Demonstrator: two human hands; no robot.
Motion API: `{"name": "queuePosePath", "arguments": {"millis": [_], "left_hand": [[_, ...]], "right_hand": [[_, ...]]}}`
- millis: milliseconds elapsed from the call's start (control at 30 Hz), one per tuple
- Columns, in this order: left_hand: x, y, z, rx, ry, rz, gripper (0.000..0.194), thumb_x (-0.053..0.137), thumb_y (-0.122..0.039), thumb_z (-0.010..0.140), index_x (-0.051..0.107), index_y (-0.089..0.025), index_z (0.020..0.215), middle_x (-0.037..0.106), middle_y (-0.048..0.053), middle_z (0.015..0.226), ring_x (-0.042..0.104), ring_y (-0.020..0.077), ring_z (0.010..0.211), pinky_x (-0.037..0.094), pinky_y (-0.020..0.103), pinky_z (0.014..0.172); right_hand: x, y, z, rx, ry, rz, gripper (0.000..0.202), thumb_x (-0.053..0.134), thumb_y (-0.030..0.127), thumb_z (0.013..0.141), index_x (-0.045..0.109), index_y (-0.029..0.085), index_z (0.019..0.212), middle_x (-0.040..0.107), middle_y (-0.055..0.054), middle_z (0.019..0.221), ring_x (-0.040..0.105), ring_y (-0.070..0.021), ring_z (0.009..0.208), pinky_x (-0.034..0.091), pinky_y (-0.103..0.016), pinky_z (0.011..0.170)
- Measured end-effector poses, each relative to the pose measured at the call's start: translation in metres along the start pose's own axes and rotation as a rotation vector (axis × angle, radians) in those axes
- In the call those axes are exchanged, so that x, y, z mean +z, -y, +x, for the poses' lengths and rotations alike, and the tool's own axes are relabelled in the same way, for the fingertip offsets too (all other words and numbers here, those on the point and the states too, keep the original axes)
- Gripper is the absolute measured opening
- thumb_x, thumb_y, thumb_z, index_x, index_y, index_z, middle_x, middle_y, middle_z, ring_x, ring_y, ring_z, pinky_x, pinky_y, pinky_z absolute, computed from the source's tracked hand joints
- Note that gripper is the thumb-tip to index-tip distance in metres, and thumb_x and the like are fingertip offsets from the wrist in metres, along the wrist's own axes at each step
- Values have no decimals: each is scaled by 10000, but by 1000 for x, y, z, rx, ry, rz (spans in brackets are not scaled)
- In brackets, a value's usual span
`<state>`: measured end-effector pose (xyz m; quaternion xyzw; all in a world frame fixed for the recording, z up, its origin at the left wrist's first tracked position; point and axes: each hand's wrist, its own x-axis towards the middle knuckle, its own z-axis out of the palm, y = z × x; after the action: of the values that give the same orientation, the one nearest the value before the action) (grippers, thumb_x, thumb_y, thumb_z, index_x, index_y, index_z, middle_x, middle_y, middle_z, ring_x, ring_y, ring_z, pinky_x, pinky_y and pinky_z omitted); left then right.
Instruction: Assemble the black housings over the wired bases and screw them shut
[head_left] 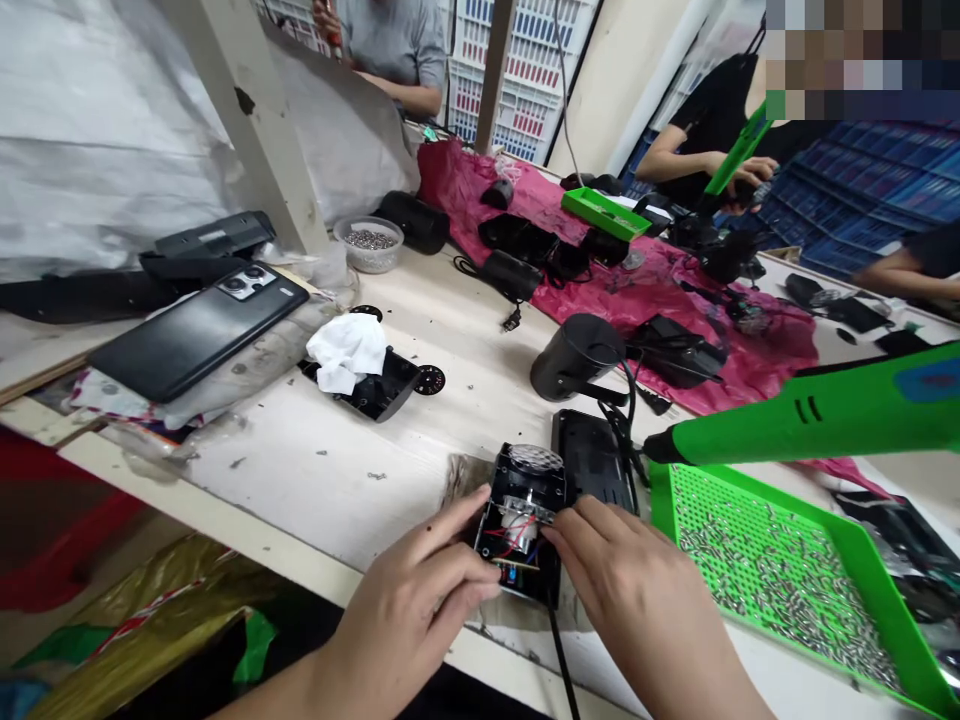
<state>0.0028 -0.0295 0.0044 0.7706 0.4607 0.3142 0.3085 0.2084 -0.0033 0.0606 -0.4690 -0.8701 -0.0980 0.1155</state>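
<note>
open black housing between both hands, grille end facing away

open black housing [491, 530] lies at the front edge of the surface [285, 490], open side up. long axis runs away from the person, close to straight. round grille [536, 458] at the far end, circuit board [495, 563] at the near end, red wires [517, 537] between. black cable [561, 655] leaves the near end toward the person.

hands apart, one per side. left hand [412, 590]: fingers and thumb clamped on the left side and near corner. right hand [630, 570]: fingertips bunched at the right edge by the wires; can't tell if they pinch a wire or the shell.

surface: pale, scuffed, loose screws about. black shell [589, 460] just beside on the right, black barrel [574, 350] behind it. green tray [663, 500] of screws further right, green tool [810, 405] hanging above. left: white cloth [346, 352] on another shell [386, 390], then a phone [199, 335].

room: pink plastic sheet [465, 180] under parts at the back, two co-workers across, white crates [480, 60] and blue crates [862, 190] behind.
</note>
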Motion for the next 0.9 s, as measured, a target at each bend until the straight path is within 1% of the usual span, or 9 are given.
{"name": "queuePosePath", "arguments": {"millis": [133,333,533,633,733,900], "left_hand": [[0,1,0,14,7,-21,166,505,-212,925,650,-242,849,498,64,1437,592,228,1191,550,342,911],[1,1,1,46,8,-35,142,519,-178,909,636,-234,850,494,67,1432,580,212,1205,538,312,927],[2,-2,3,58,-27,-21,193,485,-124,903,620,-230,815,501,65,1410,603,196,1164,554,293,875],[3,-3,4,71,-49,-20,185,486,-124,899,620,-230,828,505,69,1400,635,188,1101,560,301,858],[4,-4,3,84,-51,-12,175,486,-143,908,618,-230,832,501,72,1405,639,190,1092,558,318,871],[5,-6,2,68,-54,48,155,481,-169,920,596,-228,834,524,88,1389,560,233,1222,535,363,929]], "right_hand": [[2,-5,1,-21,-1,70,419,302,276,1003,545,229,665,530,22,573,555,-149,474,357,-294,476],[4,-10,-1,-11,38,129,387,321,240,994,564,222,693,549,20,593,554,-133,482,373,-272,484],[3,-4,-2,14,50,89,372,317,185,981,563,212,703,556,10,604,564,-146,509,378,-275,512],[1,0,-2,15,47,68,375,308,150,971,542,216,686,546,8,602,553,-153,504,361,-282,508],[2,1,-3,32,41,42,368,307,177,980,520,221,683,530,10,590,538,-158,483,336,-288,488],[4,4,-7,60,39,23,350,311,276,1000,509,222,717,540,5,632,535,-162,509,349,-291,529]]}}
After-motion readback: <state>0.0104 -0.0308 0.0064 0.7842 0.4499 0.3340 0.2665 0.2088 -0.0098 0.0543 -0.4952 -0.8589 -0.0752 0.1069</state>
